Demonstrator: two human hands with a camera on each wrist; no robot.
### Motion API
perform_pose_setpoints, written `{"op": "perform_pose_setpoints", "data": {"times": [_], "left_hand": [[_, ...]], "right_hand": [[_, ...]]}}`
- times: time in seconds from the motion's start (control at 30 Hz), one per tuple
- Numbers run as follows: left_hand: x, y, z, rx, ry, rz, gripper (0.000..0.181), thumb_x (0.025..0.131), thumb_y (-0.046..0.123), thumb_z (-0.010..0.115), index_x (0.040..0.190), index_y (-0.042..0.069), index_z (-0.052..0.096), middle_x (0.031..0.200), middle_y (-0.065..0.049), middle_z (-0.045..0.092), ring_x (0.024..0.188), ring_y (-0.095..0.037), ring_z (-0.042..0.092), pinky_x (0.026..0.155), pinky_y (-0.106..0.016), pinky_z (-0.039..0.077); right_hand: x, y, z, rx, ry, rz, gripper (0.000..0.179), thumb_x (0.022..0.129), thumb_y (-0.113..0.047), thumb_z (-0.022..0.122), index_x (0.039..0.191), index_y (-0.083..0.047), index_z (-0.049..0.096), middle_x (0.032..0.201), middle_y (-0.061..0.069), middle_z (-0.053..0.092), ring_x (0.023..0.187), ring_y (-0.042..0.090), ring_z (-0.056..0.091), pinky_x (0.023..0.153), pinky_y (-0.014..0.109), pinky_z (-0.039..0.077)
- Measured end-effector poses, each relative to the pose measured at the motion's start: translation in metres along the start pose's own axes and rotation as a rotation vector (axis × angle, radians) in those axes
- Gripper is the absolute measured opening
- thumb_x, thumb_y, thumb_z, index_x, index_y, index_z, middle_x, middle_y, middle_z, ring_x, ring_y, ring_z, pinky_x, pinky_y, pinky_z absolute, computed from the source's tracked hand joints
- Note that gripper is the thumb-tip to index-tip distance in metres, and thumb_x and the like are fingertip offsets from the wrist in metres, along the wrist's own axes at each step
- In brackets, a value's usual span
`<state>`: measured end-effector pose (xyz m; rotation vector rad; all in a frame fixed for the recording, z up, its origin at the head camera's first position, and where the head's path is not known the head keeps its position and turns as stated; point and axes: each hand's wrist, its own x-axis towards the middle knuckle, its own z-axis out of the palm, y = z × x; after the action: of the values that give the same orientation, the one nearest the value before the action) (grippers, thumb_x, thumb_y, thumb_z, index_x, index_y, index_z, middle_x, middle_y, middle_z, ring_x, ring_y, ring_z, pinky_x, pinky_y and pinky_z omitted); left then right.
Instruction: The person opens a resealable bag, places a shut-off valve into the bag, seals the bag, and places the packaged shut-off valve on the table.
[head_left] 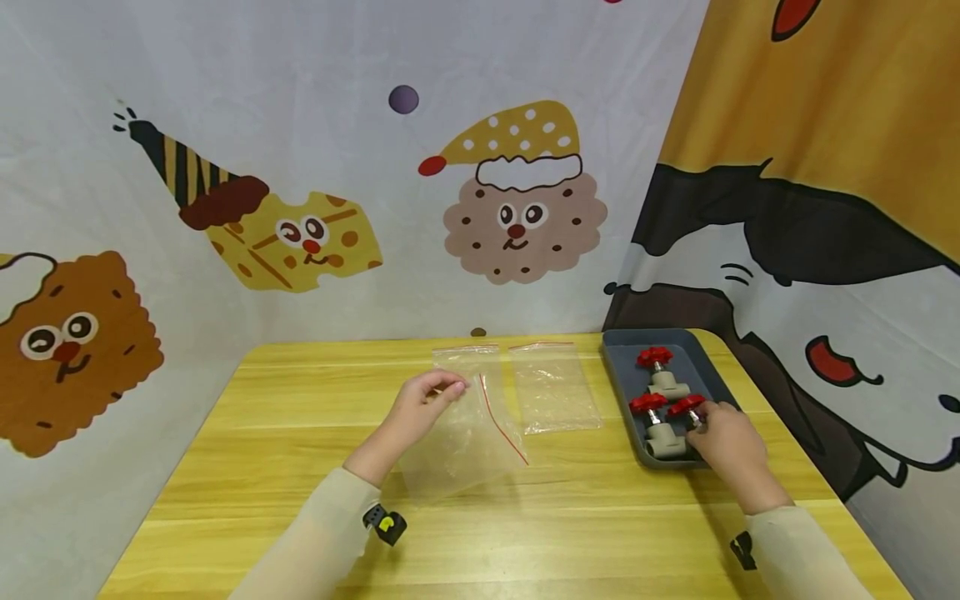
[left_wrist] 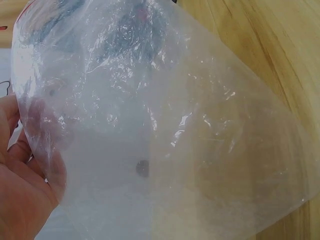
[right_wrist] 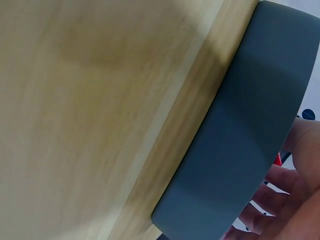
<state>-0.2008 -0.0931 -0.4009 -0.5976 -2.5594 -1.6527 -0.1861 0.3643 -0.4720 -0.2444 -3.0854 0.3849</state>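
Note:
A clear zip bag (head_left: 457, 450) with a red line along its mouth hangs from my left hand (head_left: 420, 408), whose thumb and fingers pinch it near the top. In the left wrist view the bag (left_wrist: 150, 115) fills most of the picture, with the hand (left_wrist: 25, 185) at its left edge. My right hand (head_left: 727, 446) reaches into the grey tray (head_left: 617, 375) and grips a valve with a red handwheel (head_left: 686, 406); the hand hides most of its body. Two more red-handled valves (head_left: 663, 437) (head_left: 667, 385) with beige tee bodies lie beside it. In the right wrist view the tray wall (right_wrist: 240, 125) hides the valves' bodies.
Two more clear zip bags (head_left: 555, 387) (head_left: 465, 357) lie flat on the wooden table (head_left: 300, 442), left of the tray; the held bag overlaps one of them. A cartoon-printed cloth (head_left: 337, 83) stands behind the table and on its right.

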Motion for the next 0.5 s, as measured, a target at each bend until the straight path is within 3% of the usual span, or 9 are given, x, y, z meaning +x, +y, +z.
{"op": "perform_pose_setpoints", "data": {"times": [0.3,0.5], "left_hand": [[0.000,0.000,-0.001,-0.009,-0.002,0.003,0.017,0.095,0.011,0.056,0.103,0.001,0.068,0.098,-0.012,0.068,0.086,-0.020,0.061,0.075,-0.028,0.051],[0.000,-0.003,-0.001,-0.016,-0.004,-0.001,0.017,0.096,0.012,0.056,0.104,0.002,0.068,0.099,-0.012,0.068,0.087,-0.024,0.061,0.074,-0.026,0.051]], "right_hand": [[-0.001,-0.004,0.002,-0.042,0.149,-0.036,0.046,0.073,-0.015,0.070,0.111,0.006,0.057,0.098,0.024,0.057,0.089,0.042,0.048,0.061,0.054,0.045],[-0.001,-0.012,-0.004,-0.046,0.238,-0.056,0.046,0.072,-0.017,0.072,0.111,0.004,0.058,0.102,0.026,0.057,0.089,0.041,0.048,0.062,0.055,0.046]]}}
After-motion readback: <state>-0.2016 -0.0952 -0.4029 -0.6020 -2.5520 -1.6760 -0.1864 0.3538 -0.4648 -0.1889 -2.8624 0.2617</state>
